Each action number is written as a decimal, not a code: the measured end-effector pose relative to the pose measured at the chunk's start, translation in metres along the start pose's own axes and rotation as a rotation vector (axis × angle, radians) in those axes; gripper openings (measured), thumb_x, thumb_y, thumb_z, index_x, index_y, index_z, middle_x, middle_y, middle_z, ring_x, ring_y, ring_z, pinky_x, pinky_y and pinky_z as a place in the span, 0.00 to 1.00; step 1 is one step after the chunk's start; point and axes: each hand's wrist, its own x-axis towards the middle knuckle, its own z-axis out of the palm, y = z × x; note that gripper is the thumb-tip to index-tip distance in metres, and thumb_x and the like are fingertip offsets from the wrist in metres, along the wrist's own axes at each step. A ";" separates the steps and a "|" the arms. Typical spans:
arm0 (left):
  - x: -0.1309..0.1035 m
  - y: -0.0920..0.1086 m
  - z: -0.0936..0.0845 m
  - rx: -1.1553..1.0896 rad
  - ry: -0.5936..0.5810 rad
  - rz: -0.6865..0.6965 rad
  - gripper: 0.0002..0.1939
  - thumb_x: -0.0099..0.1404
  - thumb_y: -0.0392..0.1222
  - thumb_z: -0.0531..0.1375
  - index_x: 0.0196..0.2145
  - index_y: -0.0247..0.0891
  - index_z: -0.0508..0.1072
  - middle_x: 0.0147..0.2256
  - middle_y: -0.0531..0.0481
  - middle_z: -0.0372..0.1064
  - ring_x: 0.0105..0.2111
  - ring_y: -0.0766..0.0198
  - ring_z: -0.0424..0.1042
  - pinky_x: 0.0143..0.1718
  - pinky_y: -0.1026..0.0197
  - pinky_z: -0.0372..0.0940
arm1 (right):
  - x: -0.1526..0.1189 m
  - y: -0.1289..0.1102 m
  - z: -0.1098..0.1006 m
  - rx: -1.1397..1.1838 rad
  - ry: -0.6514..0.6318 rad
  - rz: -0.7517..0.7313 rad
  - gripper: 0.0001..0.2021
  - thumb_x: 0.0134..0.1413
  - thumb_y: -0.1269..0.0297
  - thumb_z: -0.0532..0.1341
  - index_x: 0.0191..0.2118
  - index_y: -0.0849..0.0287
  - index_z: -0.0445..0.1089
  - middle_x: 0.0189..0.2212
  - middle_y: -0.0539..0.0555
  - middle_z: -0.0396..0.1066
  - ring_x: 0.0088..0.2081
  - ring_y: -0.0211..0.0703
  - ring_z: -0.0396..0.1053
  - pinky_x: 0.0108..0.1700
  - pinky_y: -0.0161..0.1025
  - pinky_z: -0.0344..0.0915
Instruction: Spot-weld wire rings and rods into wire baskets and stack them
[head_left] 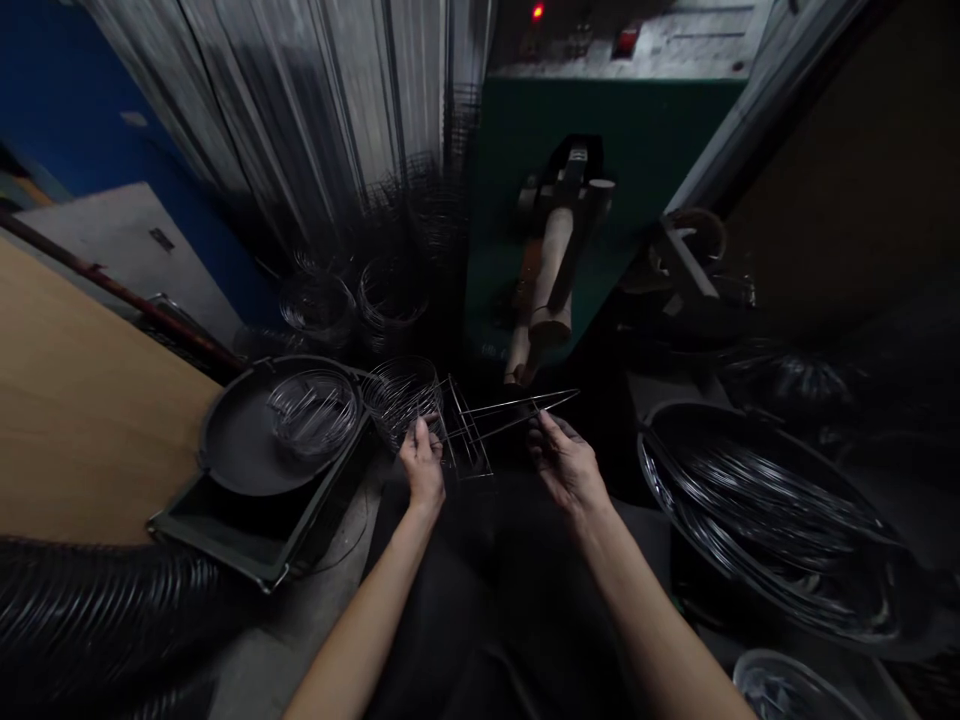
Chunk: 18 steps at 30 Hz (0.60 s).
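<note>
Between my two hands is a thin metal wire frame [466,425] with long rods and short cross pieces. My left hand [423,458] pinches its left end, thumb up. My right hand [562,455] is closed on the rods at the right, their tips passing beyond my fingers. Just behind my left hand stands a round wire basket [397,385] with loose wires in it. Above and beyond the frame, two thick cylindrical arms [553,270] stick out from a green machine [637,130].
At left, a dark round pan [240,430] holding a wire basket [313,412] sits on a green crate [225,535]. At right, a large basin [652,470] holds many bent wires [765,500]. Wire baskets [319,305] stand near the corrugated wall. A red light [538,12] glows on the machine.
</note>
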 end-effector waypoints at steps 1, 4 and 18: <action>0.000 -0.001 0.000 0.005 -0.004 0.001 0.25 0.56 0.60 0.59 0.35 0.32 0.74 0.17 0.59 0.46 0.17 0.75 0.47 0.18 0.71 0.45 | 0.000 0.000 0.000 0.002 -0.006 0.001 0.13 0.32 0.70 0.72 0.28 0.62 0.70 0.21 0.47 0.69 0.19 0.27 0.64 0.18 0.22 0.58; 0.000 -0.002 0.002 0.013 -0.022 0.001 0.24 0.57 0.60 0.58 0.36 0.33 0.73 0.17 0.60 0.45 0.17 0.75 0.46 0.17 0.71 0.44 | 0.002 0.002 -0.001 0.014 -0.012 0.014 0.13 0.32 0.71 0.72 0.28 0.62 0.70 0.21 0.45 0.68 0.19 0.25 0.61 0.17 0.22 0.57; 0.004 0.007 0.007 0.035 -0.022 -0.019 0.25 0.58 0.60 0.57 0.36 0.33 0.73 0.17 0.60 0.45 0.16 0.75 0.45 0.17 0.70 0.45 | 0.003 0.004 0.011 -0.032 -0.034 -0.034 0.14 0.33 0.70 0.72 0.26 0.62 0.66 0.19 0.43 0.64 0.17 0.24 0.58 0.17 0.22 0.55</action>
